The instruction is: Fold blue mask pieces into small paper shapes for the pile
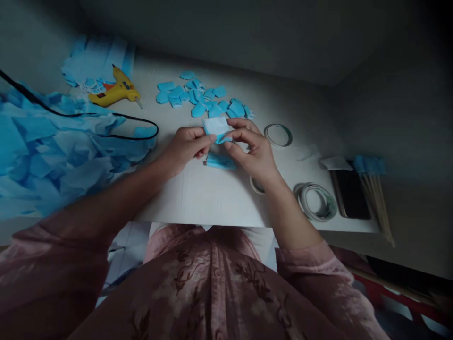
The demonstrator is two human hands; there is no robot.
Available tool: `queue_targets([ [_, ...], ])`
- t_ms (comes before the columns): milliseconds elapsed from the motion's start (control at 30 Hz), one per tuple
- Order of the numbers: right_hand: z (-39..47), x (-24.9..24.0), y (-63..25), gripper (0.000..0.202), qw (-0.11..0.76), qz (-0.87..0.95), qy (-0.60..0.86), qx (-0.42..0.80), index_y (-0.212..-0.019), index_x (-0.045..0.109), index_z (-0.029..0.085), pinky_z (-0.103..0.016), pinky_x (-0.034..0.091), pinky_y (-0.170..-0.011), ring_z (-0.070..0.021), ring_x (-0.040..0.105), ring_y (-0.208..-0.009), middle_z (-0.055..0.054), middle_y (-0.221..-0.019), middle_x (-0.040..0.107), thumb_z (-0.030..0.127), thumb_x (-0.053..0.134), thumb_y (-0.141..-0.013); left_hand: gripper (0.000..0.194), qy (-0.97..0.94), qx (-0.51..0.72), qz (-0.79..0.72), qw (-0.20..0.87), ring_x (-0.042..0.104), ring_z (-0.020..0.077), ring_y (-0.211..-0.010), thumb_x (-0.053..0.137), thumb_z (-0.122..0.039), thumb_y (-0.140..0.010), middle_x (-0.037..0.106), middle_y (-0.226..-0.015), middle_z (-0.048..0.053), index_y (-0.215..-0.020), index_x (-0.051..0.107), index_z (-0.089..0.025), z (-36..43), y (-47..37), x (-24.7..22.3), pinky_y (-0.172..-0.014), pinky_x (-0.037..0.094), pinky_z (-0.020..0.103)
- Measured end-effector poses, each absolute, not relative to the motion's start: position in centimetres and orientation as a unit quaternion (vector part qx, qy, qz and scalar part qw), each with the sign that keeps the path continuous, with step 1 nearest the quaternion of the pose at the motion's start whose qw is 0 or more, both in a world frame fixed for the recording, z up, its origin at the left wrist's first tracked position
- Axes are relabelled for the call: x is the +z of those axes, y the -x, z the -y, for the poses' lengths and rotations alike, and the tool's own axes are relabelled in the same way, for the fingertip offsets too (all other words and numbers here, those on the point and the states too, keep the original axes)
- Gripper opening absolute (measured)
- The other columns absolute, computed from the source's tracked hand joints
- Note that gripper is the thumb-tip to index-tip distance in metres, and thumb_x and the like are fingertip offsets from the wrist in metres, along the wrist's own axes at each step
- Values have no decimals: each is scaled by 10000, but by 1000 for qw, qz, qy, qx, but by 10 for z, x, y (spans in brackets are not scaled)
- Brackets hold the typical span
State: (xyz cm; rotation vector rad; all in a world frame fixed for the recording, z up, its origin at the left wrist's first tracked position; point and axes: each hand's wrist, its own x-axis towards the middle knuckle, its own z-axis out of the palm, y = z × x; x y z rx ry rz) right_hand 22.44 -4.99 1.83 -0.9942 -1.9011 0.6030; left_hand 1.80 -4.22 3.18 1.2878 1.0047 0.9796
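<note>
Between my hands, above the middle of the white table, is a small piece of blue and white fabric [216,126] with its lower edge folded up. My left hand [191,145] pinches its left corner between thumb and fingers. On the other side, my right hand [252,147] grips the right edge, thumb below and fingers on top. Just beneath them lies a flat blue fabric strip [221,161] on the table. Beyond the hands, several small cut blue pieces [198,97] are scattered in a loose group.
A yellow glue gun [118,89] lies at the back left beside stacked blue face masks [102,56]; its black cord [130,138] crosses a heap of blue scraps [46,156]. Tape rolls [316,202], a dark phone [352,191] and blue-tipped sticks [377,193] lie at right.
</note>
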Motion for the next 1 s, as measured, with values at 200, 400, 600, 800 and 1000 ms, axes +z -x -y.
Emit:
queue_targets([
  [200,50,18,-222,350,439,734,416,309,-979,764,254,-419,594,-974,-251,669,-1259,-89,-1339,707,593,703,-916,369,-571,430,-441,542,424,59,-472,696,-182,-863,505,-494,-30,-532,533,-168,45,-18,36,-501,334,228],
  [400,48,15,-217,433,469,697,423,340,-901,739,235,-375,588,-949,-216,698,-1129,-62,-1176,747,666,717,-870,350,-587,428,-441,528,421,59,-464,679,-188,-857,509,-487,-31,-536,541,-168,45,-18,33,-492,324,226],
  [600,48,13,-212,565,501,587,417,480,-1158,697,261,-307,589,-812,-165,676,-886,-18,-984,727,600,874,-743,310,-606,425,-446,503,422,58,-455,693,-243,-816,516,-482,-37,-546,561,-168,41,-18,24,-472,312,218],
  [800,55,21,-210,466,470,516,415,584,-1050,765,239,-311,588,-765,-138,618,-769,13,-841,681,551,895,-730,263,-608,422,-445,504,437,62,-474,712,-274,-815,538,-509,-38,-608,588,-171,40,-17,22,-475,335,212],
  [1000,57,24,-207,380,503,469,402,605,-949,758,237,-258,562,-721,-107,571,-732,42,-788,614,454,936,-693,176,-564,410,-403,593,483,69,-486,691,-323,-868,570,-559,-41,-794,629,-176,41,-17,26,-488,383,207],
])
